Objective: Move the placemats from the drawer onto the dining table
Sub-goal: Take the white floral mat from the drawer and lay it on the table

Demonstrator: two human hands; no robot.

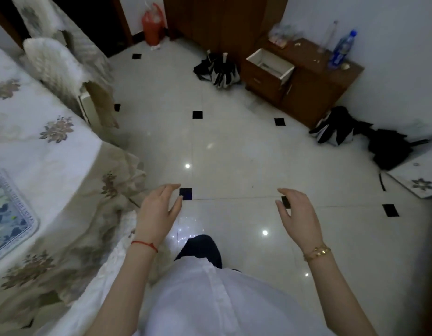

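A blue-and-white patterned placemat (8,212) lies on the dining table (40,151) at the left, which wears a floral cloth. Across the room a drawer (270,63) of the brown cabinet (314,93) stands pulled out; its white inside shows something thin that I cannot make out. My left hand (159,212) and my right hand (297,214) hover empty over the floor with fingers loosely spread, far from the drawer, the left one close to the table's hanging cloth.
Covered chairs (55,61) stand by the table at the upper left. Dark bags (217,69) and another dark heap (338,129) flank the cabinet on the glossy tiled floor. Bottles (342,49) stand on the cabinet top. A red bag (152,25) sits by the far wall.
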